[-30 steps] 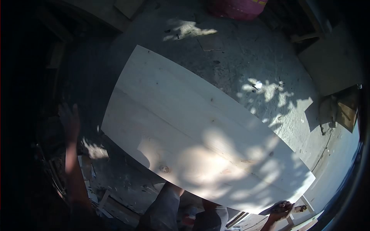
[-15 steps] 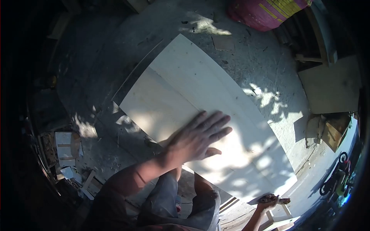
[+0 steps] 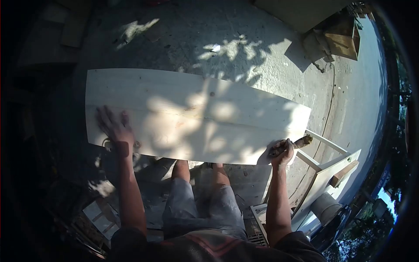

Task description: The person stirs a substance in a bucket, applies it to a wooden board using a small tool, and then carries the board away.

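Observation:
A long pale wooden board lies across the view in front of my legs, dappled with sun and shadow. My left hand rests on its left end, fingers spread and holding nothing. At the board's right end, my right hand is wrapped round a dark, rough-looking tool whose end sticks out past the board's edge. The part of the tool under my fingers is partly hidden.
A wooden frame stands at the right, with a small block on it and a grey bucket beside it. An open wooden box sits at the upper right. Scraps lie at the lower left.
The view has turned, so the board now runs crosswise instead of diagonally. My left hand has gone from the board's middle to its left end. My right hand still grips the tool.

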Motion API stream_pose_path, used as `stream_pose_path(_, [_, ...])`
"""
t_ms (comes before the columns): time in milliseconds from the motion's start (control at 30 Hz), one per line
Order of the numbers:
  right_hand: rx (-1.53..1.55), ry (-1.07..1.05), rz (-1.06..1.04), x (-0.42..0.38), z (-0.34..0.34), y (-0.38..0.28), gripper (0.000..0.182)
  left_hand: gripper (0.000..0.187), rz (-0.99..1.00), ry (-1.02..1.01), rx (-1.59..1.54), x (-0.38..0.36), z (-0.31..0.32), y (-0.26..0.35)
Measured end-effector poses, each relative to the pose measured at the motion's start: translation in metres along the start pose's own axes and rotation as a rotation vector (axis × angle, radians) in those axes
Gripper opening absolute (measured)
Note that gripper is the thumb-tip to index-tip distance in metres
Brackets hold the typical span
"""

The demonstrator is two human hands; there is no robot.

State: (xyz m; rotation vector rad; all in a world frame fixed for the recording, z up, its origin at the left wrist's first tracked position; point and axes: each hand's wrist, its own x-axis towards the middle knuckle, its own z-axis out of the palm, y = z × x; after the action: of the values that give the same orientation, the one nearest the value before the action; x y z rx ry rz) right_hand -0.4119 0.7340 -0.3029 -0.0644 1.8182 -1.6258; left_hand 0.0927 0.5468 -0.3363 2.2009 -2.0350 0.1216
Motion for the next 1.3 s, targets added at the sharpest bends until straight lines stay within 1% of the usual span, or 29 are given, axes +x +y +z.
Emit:
stream_pose_path(67, [0.0,-0.003,-0.008,0.0,-0.013,0.01,0.029,0.077,-0.043,-0.049,0.142,-0.003,0.013,0.135])
stream_pose_path(100, [-0.009,-0.016,0.029,-0.005,-0.01,0.003,0.029,0.077,0.016,-0.156,0.089,-0.006,-0.003,0.197])
stream_pose_path(133, [-0.005,-0.023,0.003,-0.002,-0.013,0.005,0.03,0.078,0.21,-0.188,0.0,-0.025,-0.01,0.248])
stream_pose_path(167, [0.005,-0.037,-0.027,0.003,-0.015,0.008,0.03,0.079,0.443,-0.294,-0.149,-0.054,-0.025,0.292])
stream_pose_path(200, [0.018,-0.069,0.035,0.002,-0.011,0.0,0.031,0.079,0.735,-0.34,-0.252,-0.092,-0.027,0.321])
stream_pose_path(233, [0.03,-0.101,0.101,-0.001,-0.011,-0.01,0.031,0.08,0.959,-0.396,-0.396,-0.133,-0.025,0.341])
stream_pose_path(267, [-0.053,-0.154,0.111,0.006,-0.024,-0.011,0.033,0.068,1.18,-0.39,-0.599,-0.16,-0.036,0.346])
stream_pose_path(300, [-0.039,-0.16,0.112,0.008,-0.022,-0.018,0.033,0.048,1.424,-1.205,-0.302,-0.17,-0.062,0.363])
stream_pose_path(367, [-0.384,-0.283,0.057,0.0,-0.011,-0.053,0.028,0.033,1.029,-1.392,-0.815,-0.219,-0.071,0.329])
stream_pose_path(400, [-0.5,-0.381,0.04,-0.008,0.001,-0.074,0.032,0.024,0.86,-1.058,-1.157,-0.233,-0.065,0.309])
stream_pose_path(433, [-0.619,-0.475,0.022,-0.018,0.014,-0.089,0.037,0.017,0.838,-0.809,-1.046,-0.209,-0.076,0.292])
stream_pose_path(467, [-0.688,-0.581,0.028,-0.023,0.019,-0.092,0.039,0.022,0.692,-0.534,-0.925,-0.195,-0.071,0.271])
stream_pose_path(500, [-0.782,-0.662,0.027,-0.031,0.032,-0.096,0.041,0.031,0.511,-0.433,-0.758,-0.17,-0.071,0.249])
stream_pose_path(533, [-0.862,-0.739,-0.113,-0.032,0.041,-0.085,0.04,0.045,0.371,-0.34,-0.507,-0.145,-0.064,0.225])
stream_pose_path(567, [-0.96,-0.779,-0.124,-0.033,0.053,-0.083,0.042,0.052,0.217,-0.193,-0.271,-0.121,-0.054,0.206])
stream_pose_path(600, [-1.027,-0.834,-0.223,-0.033,0.066,-0.082,0.043,0.06,0.089,-0.046,-0.144,-0.101,-0.033,0.183])
stream_pose_path(633, [-1.094,-0.889,-0.321,-0.033,0.078,-0.081,0.045,0.064,-0.044,-0.005,-0.086,-0.08,-0.022,0.167])
stream_pose_path(667, [-1.104,-0.895,-0.326,-0.034,0.09,-0.075,0.045,0.068,-0.09,0.015,-0.028,-0.07,0.001,0.147])
stream_pose_path(733, [-1.293,-0.783,-0.57,-0.037,0.108,-0.057,0.043,0.069,-0.114,0.017,0.038,-0.068,0.006,0.149])
stream_pose_path(767, [-1.304,-0.789,-0.572,-0.036,0.114,-0.05,0.043,0.07,-0.119,0.018,0.108,-0.068,0.007,0.151])
stream_pose_path(833, [-1.372,-0.775,-0.772,-0.034,0.125,-0.039,0.036,0.072,-0.151,-0.009,0.09,-0.067,0.004,0.152])
stream_pose_path(867, [-1.409,-0.723,-0.83,-0.036,0.131,-0.033,0.029,0.073,-0.156,-0.015,0.068,-0.066,0.003,0.153])
stream_pose_path(900, [-1.426,-0.728,-0.834,-0.039,0.133,-0.034,0.029,0.075,-0.163,-0.021,0.044,-0.066,0.002,0.154])
stream_pose_path(967, [-1.584,-0.768,-0.804,-0.046,0.136,-0.037,0.024,0.075,-0.174,-0.031,0.044,-0.067,0.001,0.155])
stream_pose_path(1000, [-1.64,-0.789,-0.852,-0.047,0.135,-0.042,0.019,0.075,-0.175,-0.032,0.055,-0.067,0.001,0.156])
stream_pose_path(1033, [-1.65,-0.791,-0.856,-0.048,0.14,-0.053,0.019,0.075,-0.182,-0.036,0.047,-0.066,0.001,0.155])
stream_pose_path(1100, [-1.691,-0.83,-0.78,-0.045,0.153,-0.073,0.017,0.075,-0.17,-0.014,0.054,-0.066,0.001,0.155])
stream_pose_path(1133, [-1.684,-0.785,-0.891,-0.039,0.159,-0.071,0.017,0.075,-0.176,-0.015,0.043,-0.065,0.001,0.156])
stream_pose_path(1300, [-1.673,-0.866,-0.876,-0.029,0.159,-0.067,0.016,0.073,-0.182,-0.037,0.049,-0.066,-0.002,0.156])
